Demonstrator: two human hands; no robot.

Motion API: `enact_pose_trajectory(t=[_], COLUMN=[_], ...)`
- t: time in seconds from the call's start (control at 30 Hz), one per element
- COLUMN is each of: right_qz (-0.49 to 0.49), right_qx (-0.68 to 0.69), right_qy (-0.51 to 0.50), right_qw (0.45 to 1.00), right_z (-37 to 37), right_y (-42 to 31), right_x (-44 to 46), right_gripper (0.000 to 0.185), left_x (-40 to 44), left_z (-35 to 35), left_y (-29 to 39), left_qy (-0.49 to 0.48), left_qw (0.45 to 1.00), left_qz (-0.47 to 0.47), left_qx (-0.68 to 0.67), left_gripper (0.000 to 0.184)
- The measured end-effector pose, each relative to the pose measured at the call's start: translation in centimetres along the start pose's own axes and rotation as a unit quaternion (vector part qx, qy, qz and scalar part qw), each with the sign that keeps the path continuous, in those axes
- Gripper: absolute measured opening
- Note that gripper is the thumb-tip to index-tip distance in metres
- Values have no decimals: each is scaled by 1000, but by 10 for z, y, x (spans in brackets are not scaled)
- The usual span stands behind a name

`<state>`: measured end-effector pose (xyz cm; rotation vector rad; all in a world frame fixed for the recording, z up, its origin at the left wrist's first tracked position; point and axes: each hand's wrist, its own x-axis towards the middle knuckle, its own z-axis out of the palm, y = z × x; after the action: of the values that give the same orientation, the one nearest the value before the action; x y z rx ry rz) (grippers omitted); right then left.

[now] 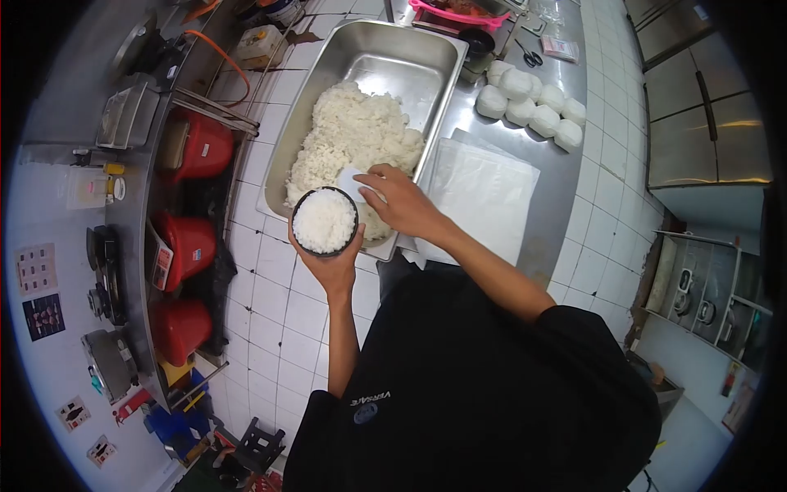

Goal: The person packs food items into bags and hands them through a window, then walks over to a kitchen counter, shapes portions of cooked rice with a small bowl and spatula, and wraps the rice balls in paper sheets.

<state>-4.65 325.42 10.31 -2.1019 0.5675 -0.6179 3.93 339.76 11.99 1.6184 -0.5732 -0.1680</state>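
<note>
My left hand point(334, 269) is wrapped round a black bowl point(358, 220) heaped with white rice point(325, 220). The bowl is held over the near left corner of a deep steel pan point(283, 139). Between the fingers of my right hand point(399, 199) is a flat white scoop point(351, 182), its edge close beside the bowl's rim. Behind it, a large mound of cooked rice point(357, 127) fills the near and middle part of the pan. The far end of the pan shows bare metal.
On the steel counter point(551, 176) right of the pan lie stacked white paper sheets point(479, 197), several white wrapped bundles point(533, 94) and black scissors point(531, 56). A pink basket point(461, 15) stands at the back. Red tubs point(190, 250) sit under the left shelf.
</note>
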Motion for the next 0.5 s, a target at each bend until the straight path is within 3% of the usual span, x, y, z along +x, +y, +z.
enact_pose_trajectory(t=[0.03,0.07,0.1,0.13,0.17,0.2,0.23,0.27,0.3,0.33,0.4,0.43,0.47,0.5], right_qz=[56,59,206,329,345,287,340,337,407,409,334,239,242,186], right_qx=[105,103,384,624,681,759,720,697,619,569,259,67,67,-110], right_qy=[-73,-75,-75,-64,-54,-144,-22,22,126,157,238,254,259,173], right_qw=[990,990,897,706,643,566,604,632,659,695,874,935,933,961], right_z=[-7,-14,-21,-28,-37,-47,-58,-65,-76,-85,-78,-74,-71,-69], right_y=[2,1,-4,-5,9,46,49,72,73,86,124,128,132,132], right_x=[-1,-10,-22,-32,-46,-68,-82,-104,-112,-124,-143,-149,-155,-158], right_gripper=[42,42,46,51,63,67,65,62,64,58,50,47,47,48], left_x=[-9,-18,-23,-23,-23,-24,-28,-33,-37,-40,-49,-55,-59,-64], left_z=[8,14,21,32,47,54,59,65,71,74,79,85,88,91], left_y=[5,8,4,16,30,55,47,40,45,42,29,24,11,-7], left_qy=[-22,-44,-113,-205,-261,-315,-324,-333,-335,-339,-407,-396,-401,-427], left_qw=[999,996,990,973,965,944,938,927,933,932,908,915,913,897], left_qz=[-14,-28,-65,-99,-38,-41,8,56,35,34,-70,-20,-19,-17], left_qx=[-39,-76,-63,-37,-8,88,124,160,125,124,69,71,71,116], left_gripper=[104,104,105,106,112,116,118,120,98,98,73,49,49,45])
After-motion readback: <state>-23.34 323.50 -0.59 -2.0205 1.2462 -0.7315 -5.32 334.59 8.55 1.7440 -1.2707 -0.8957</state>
